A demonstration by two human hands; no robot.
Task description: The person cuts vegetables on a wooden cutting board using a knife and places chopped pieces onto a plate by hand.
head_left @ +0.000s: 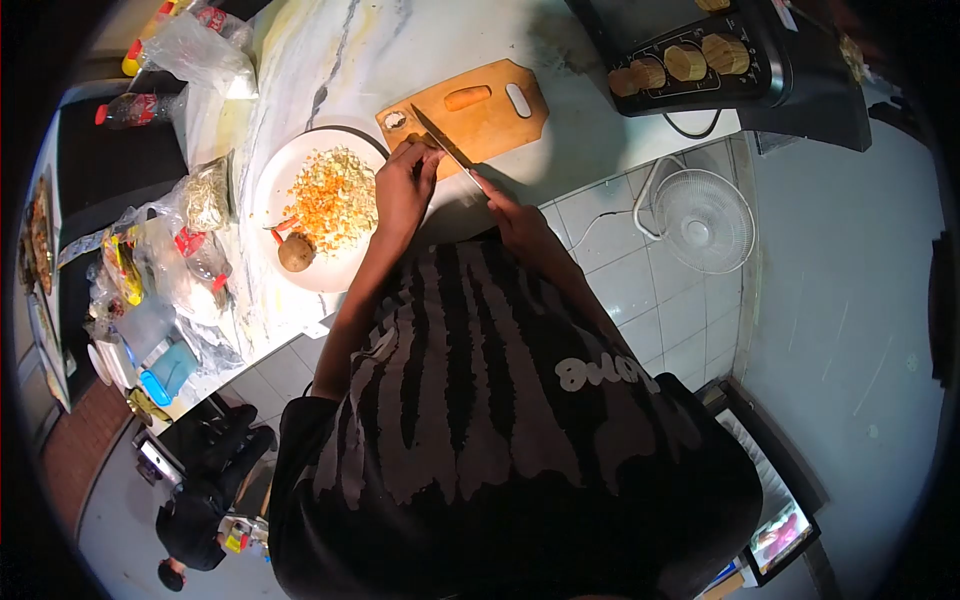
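Note:
My right hand [512, 215] grips a kitchen knife [440, 136] by its handle, the blade slanting across a wooden cutting board [520, 90]. My left hand [405, 190] is closed at the board's near edge, fingertips pinching a small brown piece, possibly mushroom, beside the blade. A carrot piece [467, 97] lies toward the back of the board, and a whitish piece with a dark rim [395, 120] at its left corner. Left of the board, a white plate [272, 185] carries chopped carrot and pale bits [335, 200], plus a whole round brown item [296, 252], mushroom-like.
Bottles [135, 110], plastic bags [205, 60] and a blue-lidded box [168, 372] crowd the left side. A black appliance [700, 70] stands at the right end. A white fan [700, 222] is on the tiled floor. Another person [200, 510] sits at lower left.

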